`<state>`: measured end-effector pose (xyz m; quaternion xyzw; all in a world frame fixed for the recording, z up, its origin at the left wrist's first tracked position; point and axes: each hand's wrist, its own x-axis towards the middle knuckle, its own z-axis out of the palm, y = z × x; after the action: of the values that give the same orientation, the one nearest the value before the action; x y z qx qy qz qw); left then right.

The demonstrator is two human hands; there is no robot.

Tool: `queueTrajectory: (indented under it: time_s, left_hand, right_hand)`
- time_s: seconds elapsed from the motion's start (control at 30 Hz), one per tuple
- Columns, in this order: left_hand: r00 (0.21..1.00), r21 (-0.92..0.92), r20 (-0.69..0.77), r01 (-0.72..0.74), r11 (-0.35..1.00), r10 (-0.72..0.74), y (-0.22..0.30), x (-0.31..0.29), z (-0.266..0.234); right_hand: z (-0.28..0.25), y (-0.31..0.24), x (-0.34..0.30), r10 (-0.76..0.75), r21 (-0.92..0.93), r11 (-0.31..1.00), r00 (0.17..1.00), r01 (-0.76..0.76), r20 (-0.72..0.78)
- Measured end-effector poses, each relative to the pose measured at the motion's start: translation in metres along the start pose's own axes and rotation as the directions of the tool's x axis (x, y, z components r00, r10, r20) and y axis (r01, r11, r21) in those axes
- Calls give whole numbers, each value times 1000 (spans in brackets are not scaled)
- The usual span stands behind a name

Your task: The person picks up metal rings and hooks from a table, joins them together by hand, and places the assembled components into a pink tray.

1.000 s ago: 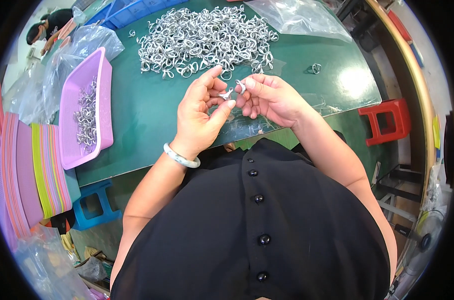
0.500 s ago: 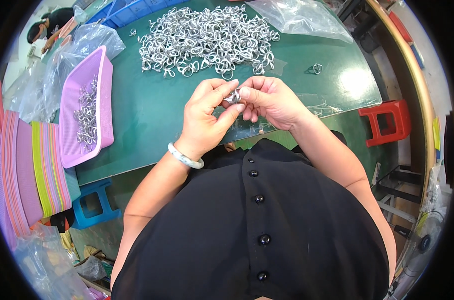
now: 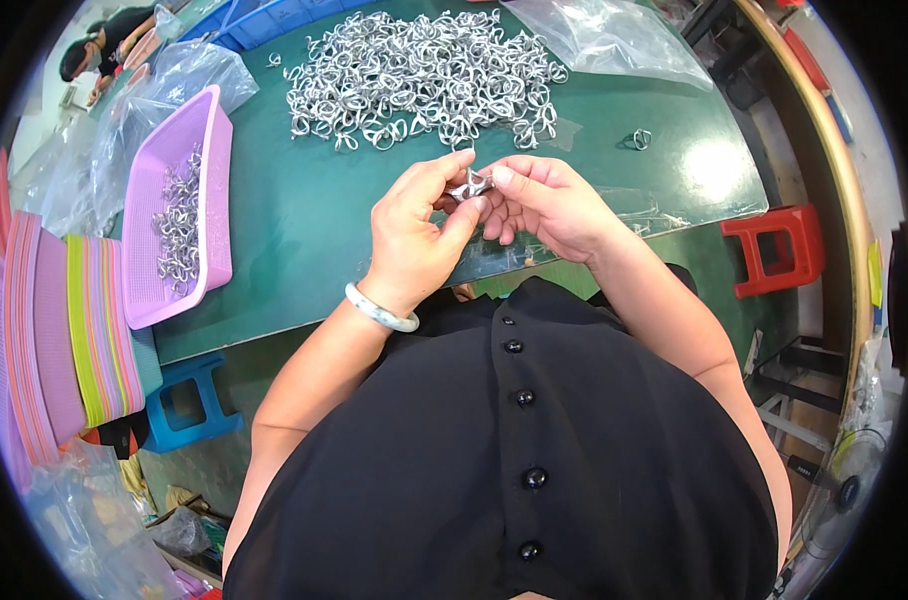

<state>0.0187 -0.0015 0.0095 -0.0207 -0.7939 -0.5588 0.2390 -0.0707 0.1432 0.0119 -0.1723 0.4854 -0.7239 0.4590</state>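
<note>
A small silver metal ring with a star-like top (image 3: pixel 470 186) is held up over the near edge of the green table (image 3: pixel 304 240). My left hand (image 3: pixel 414 225) pinches it between thumb and forefinger from the left. On its other side, the thumb and fingertips of my right hand (image 3: pixel 559 208) close on the same ring, with the lower fingers curled beneath. Just beyond my hands lies a wide heap of similar silver rings (image 3: pixel 424 75). A pale bangle (image 3: pixel 379 308) circles my left wrist.
At left a tilted purple basket (image 3: pixel 217 190) contains more silver rings, beside stacked coloured baskets (image 3: pixel 104 330). A single ring (image 3: pixel 641 139) lies at right. Clear plastic bags (image 3: pixel 614 40), blue bins (image 3: pixel 264 25), a red stool (image 3: pixel 774 250) and a blue stool (image 3: pixel 189 405) surround the table. Another person (image 3: pixel 104 50) works far left.
The ring has turned between my fingers, so its star-like top now shows plainly. My fingers have shifted slightly around it. The whole view has moved a little.
</note>
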Motion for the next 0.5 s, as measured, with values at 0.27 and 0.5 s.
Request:
queueTrajectory:
  time_s: [0.27,0.5]
  left_hand:
    - [953,-402,79,299,865,-293,-5,0,-6]
    - [753,-871,400,490,39,-522,-20,5,-18]
  right_hand:
    - [1,-4,-2,-38,-95,995,999,39,17]
    - [1,-7,-3,-63,-173,983,997,55,-39]
